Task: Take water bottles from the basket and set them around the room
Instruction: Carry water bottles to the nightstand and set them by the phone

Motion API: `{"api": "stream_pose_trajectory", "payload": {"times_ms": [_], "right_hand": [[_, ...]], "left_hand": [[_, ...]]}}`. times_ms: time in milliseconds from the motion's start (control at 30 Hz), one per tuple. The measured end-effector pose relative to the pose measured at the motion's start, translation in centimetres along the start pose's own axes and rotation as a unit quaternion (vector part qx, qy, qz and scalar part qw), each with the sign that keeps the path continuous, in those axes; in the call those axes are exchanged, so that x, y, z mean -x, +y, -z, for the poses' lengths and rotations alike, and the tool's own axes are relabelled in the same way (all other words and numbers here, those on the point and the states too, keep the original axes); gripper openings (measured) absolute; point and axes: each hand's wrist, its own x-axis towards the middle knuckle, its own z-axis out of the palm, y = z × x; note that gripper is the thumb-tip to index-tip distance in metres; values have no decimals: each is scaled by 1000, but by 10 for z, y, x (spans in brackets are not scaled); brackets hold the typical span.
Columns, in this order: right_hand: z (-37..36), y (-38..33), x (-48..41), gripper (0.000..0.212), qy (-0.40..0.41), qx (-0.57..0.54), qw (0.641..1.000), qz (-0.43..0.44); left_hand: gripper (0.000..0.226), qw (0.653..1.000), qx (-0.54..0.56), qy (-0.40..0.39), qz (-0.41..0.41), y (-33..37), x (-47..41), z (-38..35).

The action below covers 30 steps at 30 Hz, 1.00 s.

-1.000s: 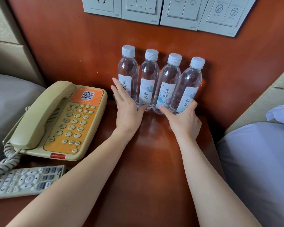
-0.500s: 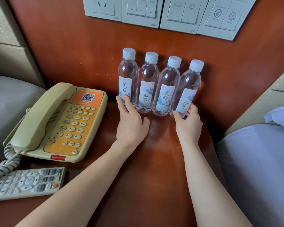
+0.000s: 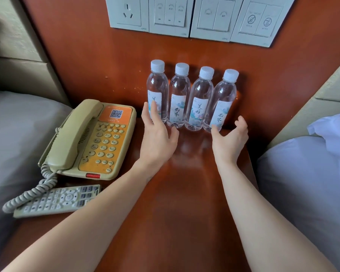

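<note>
Bedside desk point(image 3: 185, 213) of red wood: four bottles point(image 3: 190, 99) stand upright in a close row at its far edge, right of the phone point(image 3: 90, 138). The left grip point(image 3: 157, 138) is released, fingers straight at the leftmost bottle. The right grip point(image 3: 229, 140) is released too, loosely curled near the rightmost. Placing here looks finished; the next move likely calls for withdrawing without toppling any.

The person's left hand point(image 3: 157, 138) and right hand point(image 3: 229, 142) were bare, with slim fingers. The nails were too blurred for me to describe. The left forearm point(image 3: 98, 213) and the right forearm point(image 3: 249, 209) were bare as well, smooth and uncovered as far as they showed. Near the left wrist point(image 3: 145, 169) was a small faint mark, too unclear to identify.
</note>
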Motion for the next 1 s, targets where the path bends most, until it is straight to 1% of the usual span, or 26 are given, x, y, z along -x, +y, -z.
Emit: {"api": "stream_pose_trajectory", "payload": {"times_ms": [67, 100, 133, 200, 267, 333, 433, 533, 600, 667, 733, 833, 900, 1000], "right_hand": [[13, -18, 10, 55, 31, 2, 999, 30], [22, -32, 12, 46, 20, -2, 999, 45], [32, -46, 13, 38, -12, -7, 998, 57], [58, -79, 10, 29, -114, -17, 992, 53], [88, -113, 4, 25, -212, -5, 977, 31], [122, -145, -4, 25, -275, 39, 961, 14], [173, -191, -17, 25, -317, 72, 946, 0], [225, -239, -34, 21, -350, 105, 931, 8], [257, -268, -44, 16, -357, 125, 925, 16], [293, -296, -53, 12, -360, 142, 922, 14], [326, -320, -62, 9, -369, 160, 915, 13], [382, -347, -74, 12, -350, 176, 920, 4], [416, -357, -76, 15, -320, 188, 928, -8], [479, -361, -66, 12, -257, 215, 941, -47]], "left_hand": [[78, 1000, -14, 0, -9, 18, -1, 20], [76, 1000, -21, -5, -11, 31, -4, 33], [74, 1000, -25, -14, -11, 43, -6, 45], [69, 999, -19, -35, -9, 75, -11, 73], [66, 999, -13, -49, -10, 108, -15, 102], [64, 998, -23, -59, -10, 146, -22, 133], [63, 995, -44, -89, -17, 203, -36, 175], [62, 984, -88, -151, -31, 263, -52, 215], [60, 970, -118, -206, -45, 302, -63, 236], [58, 947, -146, -280, -59, 343, -70, 253], [56, 922, -169, -336, -95, 380, -76, 265], [54, 898, -175, -374, -153, 434, -84, 277], [53, 888, -170, -381, -195, 463, -86, 277], [55, 867, -149, -398, -261, 506, -74, 267]]}}
